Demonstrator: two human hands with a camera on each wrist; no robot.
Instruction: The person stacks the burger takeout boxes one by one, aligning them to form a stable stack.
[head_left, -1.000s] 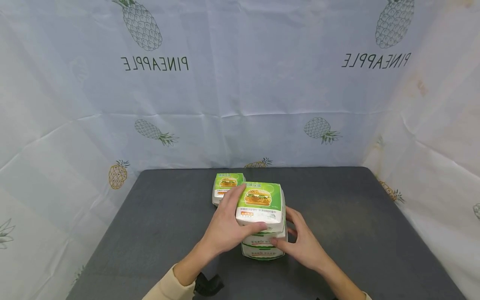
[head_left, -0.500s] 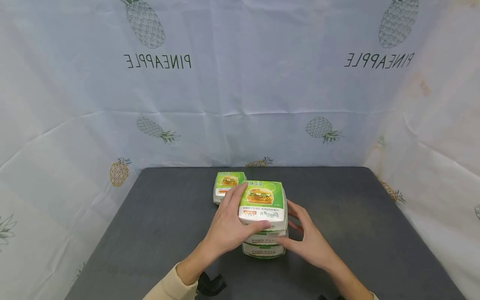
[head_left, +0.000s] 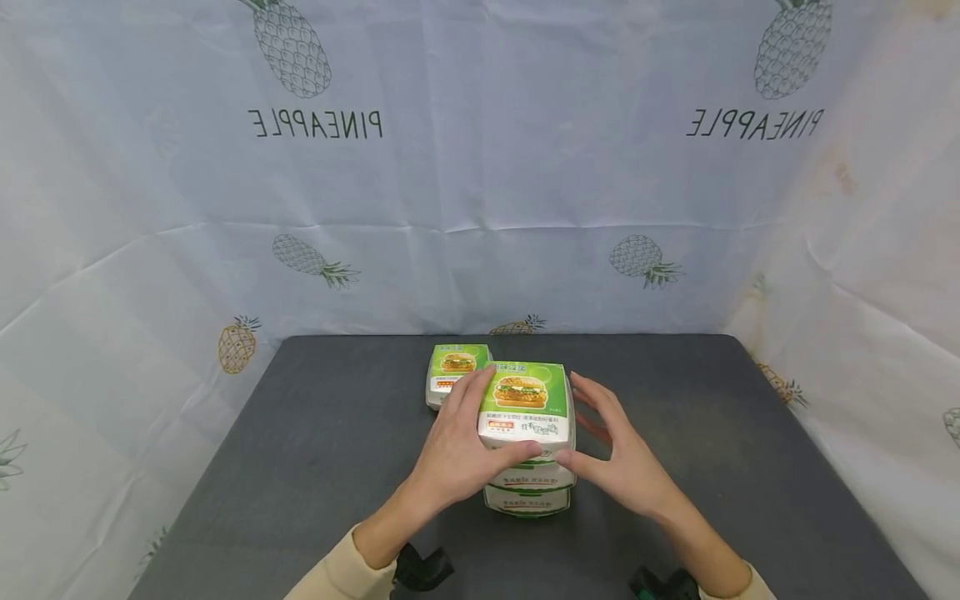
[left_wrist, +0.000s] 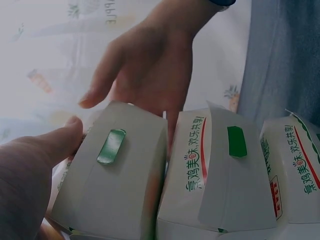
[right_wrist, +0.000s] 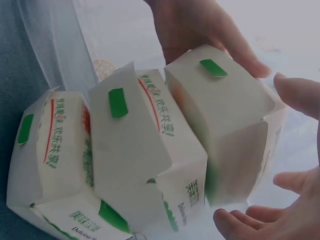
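Three paper burger boxes stand stacked near the middle of the table. The top box (head_left: 521,396) has a green lid printed with a burger; the middle box (head_left: 534,477) and bottom box (head_left: 527,501) show their white fronts below it. My left hand (head_left: 456,446) holds the top box at its left side, thumb across the front and fingers along the far left edge. Beside the right side of that box is my right hand (head_left: 626,467), fingers spread and gently bent. In the right wrist view, its fingertips (right_wrist: 232,225) stand just off the top box.
Another burger box (head_left: 456,363) sits behind the stack, to the left, partly covered by my left hand. The dark table (head_left: 360,433) reaches back to a pineapple-print curtain (head_left: 465,167). Black wrist mounts (head_left: 423,569) show below my hands.
My right hand has risen from beside the middle box to the level of the top box, its fingers loosening outward. My left hand keeps its hold on the top box.
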